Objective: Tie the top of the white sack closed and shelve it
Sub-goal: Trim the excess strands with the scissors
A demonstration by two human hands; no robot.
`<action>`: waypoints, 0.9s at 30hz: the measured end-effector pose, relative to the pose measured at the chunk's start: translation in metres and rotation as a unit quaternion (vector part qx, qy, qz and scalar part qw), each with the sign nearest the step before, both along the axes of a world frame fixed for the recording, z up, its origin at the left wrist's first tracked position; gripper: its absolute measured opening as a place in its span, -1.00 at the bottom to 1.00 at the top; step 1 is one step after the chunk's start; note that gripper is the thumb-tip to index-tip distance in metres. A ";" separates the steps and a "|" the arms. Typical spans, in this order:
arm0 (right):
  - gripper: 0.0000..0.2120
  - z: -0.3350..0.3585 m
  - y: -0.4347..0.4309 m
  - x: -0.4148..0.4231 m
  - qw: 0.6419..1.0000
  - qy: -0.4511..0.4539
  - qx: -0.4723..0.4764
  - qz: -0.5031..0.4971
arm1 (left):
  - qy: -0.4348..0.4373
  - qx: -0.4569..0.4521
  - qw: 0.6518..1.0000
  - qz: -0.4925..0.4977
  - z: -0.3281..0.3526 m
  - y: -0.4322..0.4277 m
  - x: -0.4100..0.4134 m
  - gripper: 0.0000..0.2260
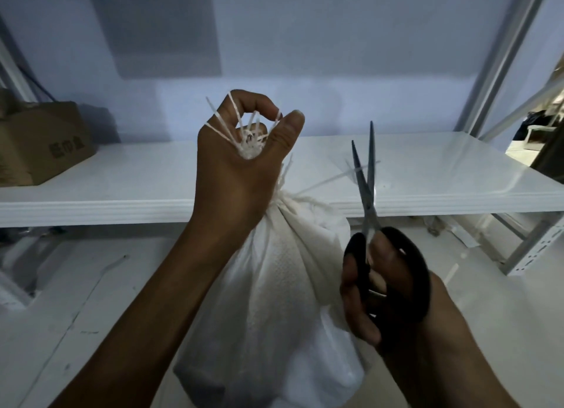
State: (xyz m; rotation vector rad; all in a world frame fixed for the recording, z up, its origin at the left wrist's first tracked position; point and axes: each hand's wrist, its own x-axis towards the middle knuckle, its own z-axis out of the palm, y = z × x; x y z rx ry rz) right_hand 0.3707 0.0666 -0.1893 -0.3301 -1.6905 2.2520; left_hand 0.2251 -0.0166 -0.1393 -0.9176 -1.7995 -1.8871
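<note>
Before the white shelf (427,172) with a cardboard box (45,145) at nine o'clock, the white sack (290,285) was at six, left hand (235,179) gripping string (250,147), right hand (441,322) holding scissors (371,215).

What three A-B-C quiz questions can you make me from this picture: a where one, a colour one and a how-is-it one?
1. Where is the cardboard box? A. on the white shelf B. on the floor C. in a hand
2. What colour are the scissors' handles? A. red B. black C. yellow
3. How are the scissor blades? A. apart B. shut C. broken
Answers: 1 A, it sits at the shelf's left end. 2 B, the right hand grips black loops. 3 A, the tips form a V; the left hand grips string.
</note>
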 end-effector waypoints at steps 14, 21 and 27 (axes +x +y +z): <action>-0.76 0.000 0.001 -0.031 0.974 0.075 -0.084 -0.197 | -0.036 -0.199 0.976 -0.086 -0.015 0.014 0.007 -0.83; -0.77 -0.011 0.014 -0.034 0.972 0.080 -0.092 -0.203 | -0.106 -0.327 0.929 -0.137 -0.012 0.001 0.006 -0.86; -0.68 -0.016 0.018 -0.031 0.983 0.073 -0.040 -0.164 | -0.184 -0.376 0.870 -0.261 -0.017 -0.002 0.007 -0.70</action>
